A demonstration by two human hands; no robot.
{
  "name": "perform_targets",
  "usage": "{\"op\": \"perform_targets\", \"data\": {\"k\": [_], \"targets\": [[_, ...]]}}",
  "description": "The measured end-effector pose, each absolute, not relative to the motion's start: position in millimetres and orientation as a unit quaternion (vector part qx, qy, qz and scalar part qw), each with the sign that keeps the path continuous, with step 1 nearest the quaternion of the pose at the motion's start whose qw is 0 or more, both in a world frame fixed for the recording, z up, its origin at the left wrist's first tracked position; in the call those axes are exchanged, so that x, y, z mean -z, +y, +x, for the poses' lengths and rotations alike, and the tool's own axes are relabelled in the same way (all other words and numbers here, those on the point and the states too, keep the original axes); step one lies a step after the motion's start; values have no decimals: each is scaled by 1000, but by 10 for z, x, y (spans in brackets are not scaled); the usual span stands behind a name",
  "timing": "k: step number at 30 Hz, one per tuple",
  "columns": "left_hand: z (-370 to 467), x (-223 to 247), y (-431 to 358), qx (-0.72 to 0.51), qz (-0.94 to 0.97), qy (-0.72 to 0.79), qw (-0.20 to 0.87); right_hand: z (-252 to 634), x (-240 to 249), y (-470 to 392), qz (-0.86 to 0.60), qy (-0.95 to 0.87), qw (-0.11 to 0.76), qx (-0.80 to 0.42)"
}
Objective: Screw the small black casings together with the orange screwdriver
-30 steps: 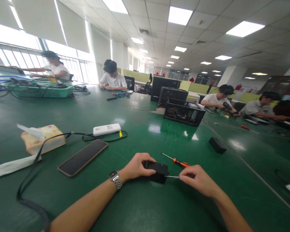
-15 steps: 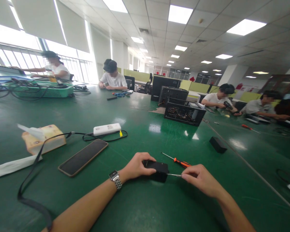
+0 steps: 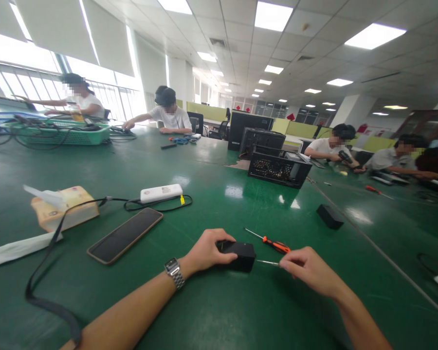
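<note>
My left hand (image 3: pixel 208 250) is closed around a small black rectangular box (image 3: pixel 245 256) on the green table, thumb on the near side and fingers over the far side. The box's right end faces my right hand (image 3: pixel 308 270). That hand pinches a screwdriver with a thin metal shaft (image 3: pixel 268 263); its handle is hidden in my fingers. The shaft's tip points left and sits just short of the box's end, with a small gap between. Behind my right hand lies an orange-and-black screwdriver (image 3: pixel 276 244), its own tip pointing to the upper left.
A phone (image 3: pixel 126 236), a tissue pack (image 3: pixel 67 206) and a white power strip (image 3: pixel 161 193) with a black cable lie to the left. Another black box (image 3: pixel 329 217) is at the right. Farther back stand an open computer case (image 3: pixel 279 167) and a green basket (image 3: pixel 58 133). Several people work around.
My right hand has drawn the screwdriver slightly right, so its tip has come away from the box. My left hand keeps its hold. A person at the back has reached toward the basket.
</note>
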State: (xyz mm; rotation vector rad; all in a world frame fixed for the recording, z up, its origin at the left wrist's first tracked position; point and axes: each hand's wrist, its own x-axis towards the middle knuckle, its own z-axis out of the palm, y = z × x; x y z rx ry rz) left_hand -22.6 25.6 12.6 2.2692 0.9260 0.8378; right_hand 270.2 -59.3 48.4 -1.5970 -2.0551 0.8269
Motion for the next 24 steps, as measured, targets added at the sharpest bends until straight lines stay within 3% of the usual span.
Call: {"op": "perform_targets", "data": {"k": [24], "targets": [[-221, -166, 214, -308, 847, 346, 262, 2650, -511, -609, -553, -786, 202, -191]]}}
